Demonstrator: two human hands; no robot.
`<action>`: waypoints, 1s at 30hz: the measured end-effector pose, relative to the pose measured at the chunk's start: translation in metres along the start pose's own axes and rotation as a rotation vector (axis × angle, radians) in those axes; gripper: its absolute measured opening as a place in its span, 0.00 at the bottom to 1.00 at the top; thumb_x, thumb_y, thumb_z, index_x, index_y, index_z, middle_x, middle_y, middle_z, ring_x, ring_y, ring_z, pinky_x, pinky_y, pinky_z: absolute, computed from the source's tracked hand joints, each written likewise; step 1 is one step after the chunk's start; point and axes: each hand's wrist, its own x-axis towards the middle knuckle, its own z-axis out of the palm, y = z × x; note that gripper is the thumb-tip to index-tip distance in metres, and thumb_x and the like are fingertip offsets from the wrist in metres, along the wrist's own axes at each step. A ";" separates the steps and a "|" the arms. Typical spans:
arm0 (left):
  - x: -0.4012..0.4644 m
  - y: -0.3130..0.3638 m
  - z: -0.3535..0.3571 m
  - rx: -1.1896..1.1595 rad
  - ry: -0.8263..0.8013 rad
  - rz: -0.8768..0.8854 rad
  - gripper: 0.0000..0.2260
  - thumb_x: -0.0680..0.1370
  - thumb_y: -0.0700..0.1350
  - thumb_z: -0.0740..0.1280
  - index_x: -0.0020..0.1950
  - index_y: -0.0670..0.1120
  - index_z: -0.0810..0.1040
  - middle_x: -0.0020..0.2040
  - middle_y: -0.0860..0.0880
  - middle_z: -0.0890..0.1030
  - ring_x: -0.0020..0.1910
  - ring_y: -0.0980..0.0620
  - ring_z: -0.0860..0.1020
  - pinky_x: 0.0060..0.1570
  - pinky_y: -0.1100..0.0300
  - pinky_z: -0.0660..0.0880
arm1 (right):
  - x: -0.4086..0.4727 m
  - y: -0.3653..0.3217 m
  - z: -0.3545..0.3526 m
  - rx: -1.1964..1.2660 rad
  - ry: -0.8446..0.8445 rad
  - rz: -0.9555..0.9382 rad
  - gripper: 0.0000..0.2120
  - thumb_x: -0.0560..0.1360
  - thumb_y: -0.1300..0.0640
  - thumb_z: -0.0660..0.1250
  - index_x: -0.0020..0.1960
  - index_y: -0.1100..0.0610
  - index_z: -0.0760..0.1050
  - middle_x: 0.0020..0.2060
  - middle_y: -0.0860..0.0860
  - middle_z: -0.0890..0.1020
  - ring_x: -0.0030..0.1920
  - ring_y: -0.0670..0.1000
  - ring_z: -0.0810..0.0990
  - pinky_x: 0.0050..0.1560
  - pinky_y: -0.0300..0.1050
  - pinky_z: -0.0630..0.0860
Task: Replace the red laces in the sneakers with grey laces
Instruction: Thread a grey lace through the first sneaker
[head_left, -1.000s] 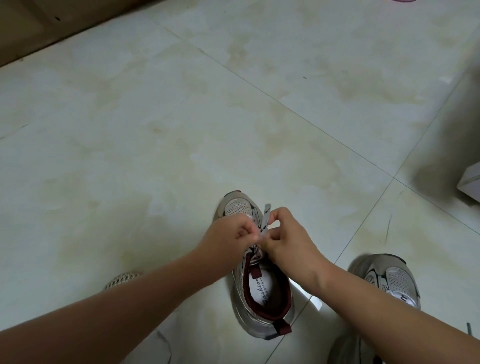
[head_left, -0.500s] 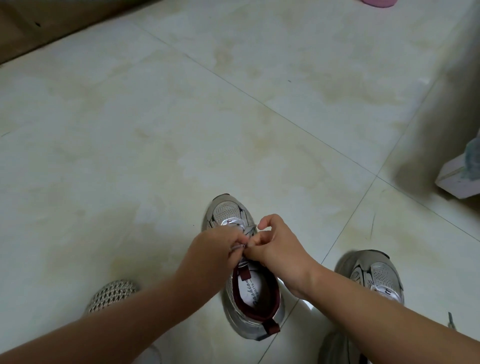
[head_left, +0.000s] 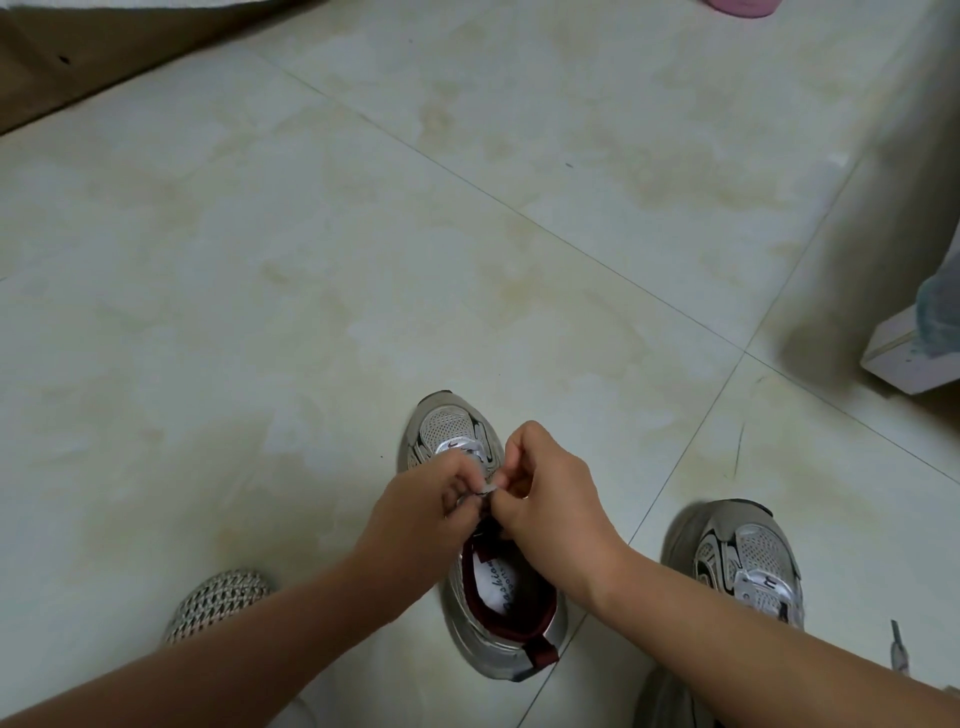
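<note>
1. The tiled floor (head_left: 363, 291) carries everything; more of it shows beyond the near sneaker than half a second ago.
2. The near sneaker (head_left: 452, 431) stands mid-floor, its tongue hidden by the hands.
3. The second sneaker (head_left: 748, 561) stands right of it, heel cut off.
4. The left hand (head_left: 421, 514) and right hand (head_left: 550, 499) meet over its eyelets, both pinching the grey lace (head_left: 487, 488), mostly hidden.

Left hand (head_left: 431, 499) and right hand (head_left: 545, 493) cover eyelets of middle sneaker (head_left: 498, 613); pinched grey lace (head_left: 487, 488) barely visible. Second sneaker (head_left: 748, 566) half behind right forearm.
</note>
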 end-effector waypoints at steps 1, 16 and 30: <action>0.001 0.002 -0.001 -0.113 -0.025 -0.065 0.13 0.72 0.34 0.65 0.37 0.52 0.70 0.29 0.54 0.74 0.27 0.59 0.68 0.30 0.71 0.65 | 0.000 0.001 0.000 -0.011 0.009 -0.004 0.15 0.69 0.68 0.64 0.36 0.50 0.66 0.33 0.51 0.77 0.33 0.50 0.72 0.39 0.50 0.76; 0.006 -0.001 -0.010 -0.682 -0.193 -0.394 0.08 0.66 0.37 0.67 0.44 0.44 0.74 0.37 0.47 0.79 0.33 0.55 0.75 0.33 0.69 0.71 | 0.001 0.006 -0.002 -0.593 -0.021 -0.351 0.04 0.66 0.57 0.70 0.36 0.56 0.75 0.32 0.48 0.78 0.34 0.50 0.77 0.35 0.34 0.64; 0.010 -0.010 -0.024 0.114 -0.047 -0.067 0.14 0.67 0.34 0.71 0.32 0.53 0.73 0.27 0.56 0.77 0.31 0.63 0.76 0.34 0.71 0.68 | -0.012 0.005 -0.023 -0.901 -0.243 -0.301 0.04 0.75 0.59 0.60 0.44 0.52 0.66 0.45 0.51 0.69 0.44 0.48 0.61 0.43 0.38 0.61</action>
